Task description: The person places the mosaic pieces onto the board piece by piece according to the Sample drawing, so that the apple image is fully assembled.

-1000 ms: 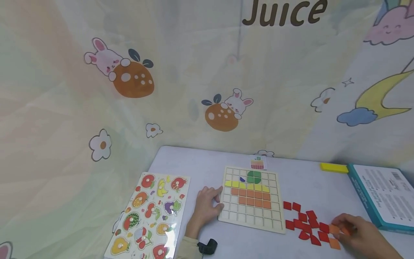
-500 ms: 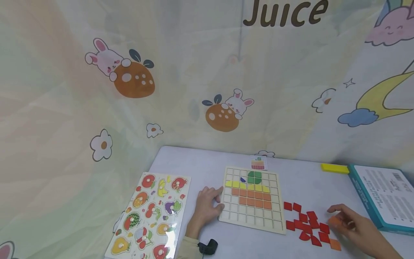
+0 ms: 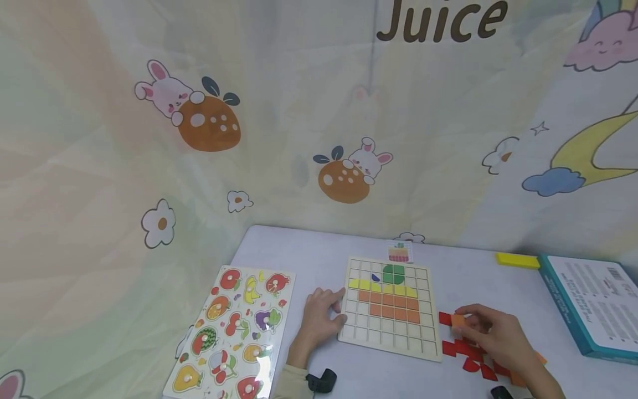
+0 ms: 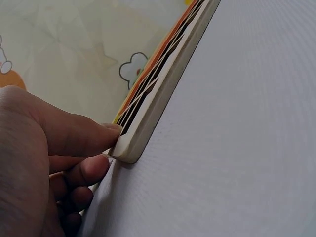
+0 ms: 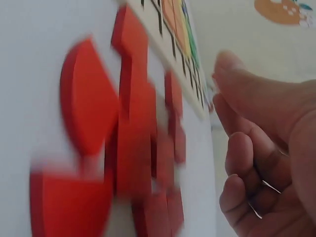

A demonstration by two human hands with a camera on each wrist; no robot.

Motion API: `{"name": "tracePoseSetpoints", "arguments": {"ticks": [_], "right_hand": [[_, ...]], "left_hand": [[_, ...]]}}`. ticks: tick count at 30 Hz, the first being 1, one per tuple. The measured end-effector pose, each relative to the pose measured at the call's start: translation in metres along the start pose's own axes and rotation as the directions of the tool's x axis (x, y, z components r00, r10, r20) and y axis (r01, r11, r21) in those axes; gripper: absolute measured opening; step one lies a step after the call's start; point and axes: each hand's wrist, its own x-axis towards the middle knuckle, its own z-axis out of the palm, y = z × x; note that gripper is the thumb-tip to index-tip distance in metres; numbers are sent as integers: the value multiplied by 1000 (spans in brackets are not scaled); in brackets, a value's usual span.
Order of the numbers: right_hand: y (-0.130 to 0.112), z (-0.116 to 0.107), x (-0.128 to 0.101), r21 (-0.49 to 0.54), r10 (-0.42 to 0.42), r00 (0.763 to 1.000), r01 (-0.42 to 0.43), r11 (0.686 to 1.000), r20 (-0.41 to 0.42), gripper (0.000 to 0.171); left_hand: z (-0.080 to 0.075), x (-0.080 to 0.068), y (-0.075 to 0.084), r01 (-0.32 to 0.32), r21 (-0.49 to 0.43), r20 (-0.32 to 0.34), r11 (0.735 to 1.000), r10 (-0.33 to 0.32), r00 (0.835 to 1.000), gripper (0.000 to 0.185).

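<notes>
Two puzzle boards lie on the white worktop (image 3: 309,249), and I take them from left to right. At far left sits a fruit peg puzzle (image 3: 231,330), untouched, all pieces seated as far as I can see. Just beside it, my left hand (image 3: 319,321) rests against the left edge of the wooden grid board (image 3: 391,305); the left wrist view shows the thumb and curled fingers (image 4: 84,138) bracing the board's corner (image 4: 131,148), so that grip is closed on the board.

I judge the grid board partly filled: a green piece (image 3: 394,272) and a small blue piece (image 3: 375,277) near the top, a yellow row (image 3: 381,286) beneath, then orange rows (image 3: 389,307) below that. The lower rows and outer columns are bare.

A small pattern card (image 3: 399,252) stands behind the board.

To the right of the board, my right hand (image 3: 490,332) pinches one orange square tile (image 3: 457,320) between thumb and fingertips, held just off the board's right edge above the loose red tiles (image 3: 466,354). A further orange tile (image 3: 518,379) lies partly hidden under that wrist. The right wrist view is blurred; it shows the red tiles (image 5: 123,143) only.

At far right, a yellow block (image 3: 517,260) and a teal box (image 3: 593,310) sit well apart from the work. I see nothing between tile and board.
</notes>
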Motion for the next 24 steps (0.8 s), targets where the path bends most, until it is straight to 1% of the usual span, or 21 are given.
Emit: {"name": "tracePoseSetpoints", "arguments": {"ticks": [3, 6, 10, 12, 14, 19, 22, 24], "right_hand": [[-16, 10, 4, 25, -43, 999, 44, 999, -7, 49], [-32, 21, 8, 45, -134, 991, 135, 990, -28, 41], [-48, 35, 16, 53, -266, 961, 270, 961, -73, 34], [-55, 41, 20, 50, -306, 948, 311, 949, -90, 33], [-61, 48, 23, 46, -327, 940, 332, 942, -96, 33], [-79, 65, 32, 63, -338, 937, 344, 937, -90, 32], [-89, 76, 35, 98, -327, 942, 334, 938, -78, 30], [-96, 84, 36, 133, -307, 950, 312, 941, -56, 31]], "left_hand": [[1, 0, 0, 4, 3, 5, 1000, -4, 1000, 62], [1, -1, 0, 1, 8, 3, 1000, -1, 1000, 62], [0, -1, 0, -5, 4, 3, 1000, 5, 1000, 62], [0, 0, 1, -7, -2, 4, 1000, 7, 1000, 62], [0, 0, 1, -8, -8, 5, 1000, 8, 1000, 62], [0, 0, 0, -13, -12, 6, 1000, 13, 1000, 62], [-1, 0, 0, -23, -13, 1, 1000, 23, 1000, 61], [-1, 0, 0, -35, -12, -9, 999, 35, 999, 61]]}}
